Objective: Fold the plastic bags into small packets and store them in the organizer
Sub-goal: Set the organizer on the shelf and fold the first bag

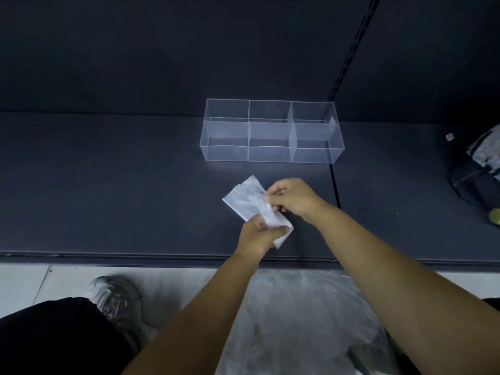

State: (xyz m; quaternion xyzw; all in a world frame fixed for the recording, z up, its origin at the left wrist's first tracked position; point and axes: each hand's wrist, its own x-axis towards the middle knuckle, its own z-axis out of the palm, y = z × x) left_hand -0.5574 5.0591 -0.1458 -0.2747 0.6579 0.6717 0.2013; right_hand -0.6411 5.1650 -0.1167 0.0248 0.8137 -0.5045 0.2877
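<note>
A folded white plastic bag [249, 201] lies as a narrow strip over the dark shelf [108, 185], held between both hands. My left hand [257, 236] grips its near end with curled fingers. My right hand [290, 197] pinches its right edge near the middle. Behind them stands a clear plastic organizer [272, 131] with several compartments, all showing nothing inside.
A pile of loose clear plastic bags [297, 315] lies on the floor under my forearms. A grey shoe [116, 299] and a dark trouser leg are at the lower left. A dark bag with a printed packet [484, 169] sits on the shelf's right side.
</note>
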